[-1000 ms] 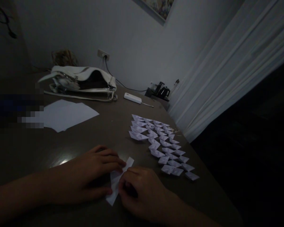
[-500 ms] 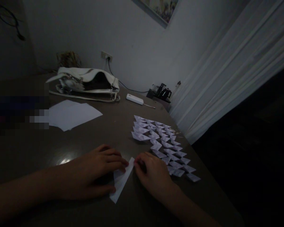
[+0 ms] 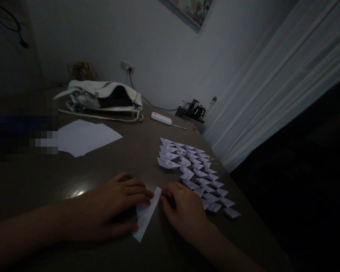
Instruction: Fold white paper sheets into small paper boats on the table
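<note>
A narrow strip of folded white paper (image 3: 147, 219) lies slanted on the table. My left hand (image 3: 113, 209) rests on it from the left, fingers stretched out and thumb apart, with the fingertips touching its upper part and the thumb its lower end. At the strip's top right end is my right hand (image 3: 185, 211), closed, with thumb and forefinger curled together beside the paper's edge. What those fingers hold, if anything, I cannot make out. Several small folded paper pieces (image 3: 198, 173) with pointed ends stand in rows beyond my right hand.
Flat white sheets (image 3: 87, 136) lie on the dark table (image 3: 130, 162) at left. Behind them is a white handbag (image 3: 107, 90) with its strap. A white device with a short cable (image 3: 161, 118) lies farther right. The table's right edge runs beside the folded pieces, near a pale curtain (image 3: 260, 83).
The lower end of the folded strip has shifted slightly to the right and up. Both hands are almost where they were.
</note>
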{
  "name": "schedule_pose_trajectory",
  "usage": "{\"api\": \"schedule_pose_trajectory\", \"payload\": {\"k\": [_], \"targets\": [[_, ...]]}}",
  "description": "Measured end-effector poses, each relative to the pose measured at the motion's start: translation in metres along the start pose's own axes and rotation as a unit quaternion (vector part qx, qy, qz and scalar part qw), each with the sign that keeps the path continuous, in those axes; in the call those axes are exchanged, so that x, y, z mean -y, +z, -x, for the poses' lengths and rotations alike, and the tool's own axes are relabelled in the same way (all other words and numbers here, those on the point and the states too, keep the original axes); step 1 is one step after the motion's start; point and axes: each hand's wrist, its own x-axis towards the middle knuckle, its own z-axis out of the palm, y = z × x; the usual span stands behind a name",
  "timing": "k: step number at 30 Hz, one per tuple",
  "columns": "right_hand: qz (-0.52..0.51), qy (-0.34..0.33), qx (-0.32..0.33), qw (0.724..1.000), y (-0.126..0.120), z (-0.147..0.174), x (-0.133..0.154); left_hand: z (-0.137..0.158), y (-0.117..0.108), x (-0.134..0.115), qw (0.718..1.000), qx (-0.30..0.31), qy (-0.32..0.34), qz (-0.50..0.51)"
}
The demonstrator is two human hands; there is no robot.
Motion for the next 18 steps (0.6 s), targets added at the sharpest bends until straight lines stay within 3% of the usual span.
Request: {"api": "schedule_pose_trajectory", "payload": {"k": [7,13,18], "targets": [[-0.016,-0.002,0.0,1.0,0.0,0.001,0.002,0.002,0.008,0.004,0.996,-0.058,-0.02,-0.063],[-0.016,-0.007,-0.001,1.0,0.001,0.0,0.002,-0.001,0.011,0.006,0.991,-0.069,-0.086,-0.078],[-0.036,-0.014,0.008,0.999,0.0,0.002,0.005,-0.002,0.013,0.008,0.992,-0.066,-0.088,-0.064]]}}
